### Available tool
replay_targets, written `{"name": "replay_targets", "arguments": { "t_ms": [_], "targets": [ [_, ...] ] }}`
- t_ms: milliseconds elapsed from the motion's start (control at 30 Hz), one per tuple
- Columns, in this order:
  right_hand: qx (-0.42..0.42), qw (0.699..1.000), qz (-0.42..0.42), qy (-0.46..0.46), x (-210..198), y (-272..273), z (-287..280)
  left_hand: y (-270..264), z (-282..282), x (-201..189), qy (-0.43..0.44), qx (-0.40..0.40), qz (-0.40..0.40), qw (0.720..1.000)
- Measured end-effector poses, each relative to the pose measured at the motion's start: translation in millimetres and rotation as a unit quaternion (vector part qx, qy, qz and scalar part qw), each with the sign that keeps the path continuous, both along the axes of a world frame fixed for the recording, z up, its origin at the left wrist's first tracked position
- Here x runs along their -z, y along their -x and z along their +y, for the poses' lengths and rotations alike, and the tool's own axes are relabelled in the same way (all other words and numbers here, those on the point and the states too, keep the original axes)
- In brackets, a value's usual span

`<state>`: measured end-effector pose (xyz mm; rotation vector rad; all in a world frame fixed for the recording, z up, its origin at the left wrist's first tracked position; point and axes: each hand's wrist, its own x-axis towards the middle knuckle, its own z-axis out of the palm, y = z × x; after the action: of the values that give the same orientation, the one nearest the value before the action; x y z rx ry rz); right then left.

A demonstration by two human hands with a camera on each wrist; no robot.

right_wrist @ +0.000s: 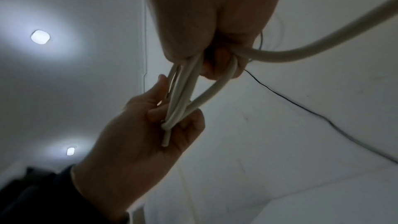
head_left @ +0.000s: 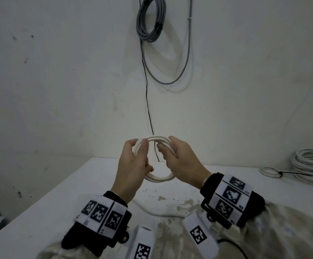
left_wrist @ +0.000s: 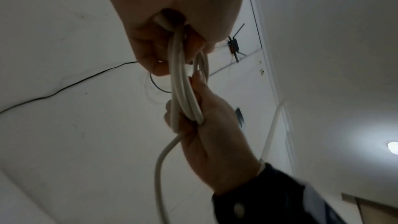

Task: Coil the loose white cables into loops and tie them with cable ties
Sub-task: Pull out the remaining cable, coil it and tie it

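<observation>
A white cable coil of a few loops is held upright above the white table in the head view. My left hand grips its left side, thumb over the strands. My right hand grips the right side, fingers curled round the loops. In the left wrist view the coil runs from my left hand to the right hand, and a loose tail hangs down. The right wrist view shows the cable's cut end lying on the left palm. The loose cable trails on the table under my wrists.
A large coil of white cable lies at the table's far right, with a small tied white loop beside it. A grey cable coil hangs on the wall, and a thin black wire drops down to the table's back edge.
</observation>
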<state>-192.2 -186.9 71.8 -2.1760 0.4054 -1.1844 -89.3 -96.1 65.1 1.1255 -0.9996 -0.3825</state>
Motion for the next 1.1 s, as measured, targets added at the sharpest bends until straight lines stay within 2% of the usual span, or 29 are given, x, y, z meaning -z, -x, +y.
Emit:
{"name": "replay_targets", "arguments": {
  "t_ms": [133,300,433,567,667,767,833,900,967,1100],
  "targets": [
    [0.019,0.997,0.043,0.065,-5.0,5.3,-0.5,1.7,1.2,10.4,-0.001,-0.006,-0.058,0.998],
    [0.038,0.990,0.074,0.111,-11.9,11.2,-0.1,3.1,0.4,9.0,0.013,0.074,-0.009,0.997],
    [0.063,0.990,0.026,0.120,-12.9,5.9,-2.8,12.5,-3.1,2.3,0.043,0.115,0.119,0.985],
    [0.060,0.987,0.027,0.145,-11.5,2.9,0.4,20.8,-2.1,-5.5,0.045,0.175,0.269,0.946],
    [0.058,0.981,0.060,0.176,-9.9,5.6,3.8,14.1,-1.8,-10.3,0.072,0.194,0.300,0.931],
    [0.038,0.992,0.084,0.091,-6.8,10.0,1.0,8.7,-1.9,-14.9,0.093,0.192,0.271,0.939],
    [0.030,0.995,0.085,-0.039,-7.8,13.7,1.8,9.4,-1.5,-15.5,0.097,0.192,0.244,0.946],
    [0.010,0.984,0.099,-0.146,-9.3,16.6,5.1,10.5,-1.3,-15.2,0.101,0.195,0.216,0.951],
    [0.006,0.981,0.109,-0.159,-11.5,17.5,7.8,10.7,-1.1,-14.9,0.101,0.204,0.195,0.954],
    [0.031,0.992,0.062,-0.105,-16.6,17.8,5.3,9.2,-1.7,-13.1,0.080,0.232,0.168,0.955]
  ]
}}
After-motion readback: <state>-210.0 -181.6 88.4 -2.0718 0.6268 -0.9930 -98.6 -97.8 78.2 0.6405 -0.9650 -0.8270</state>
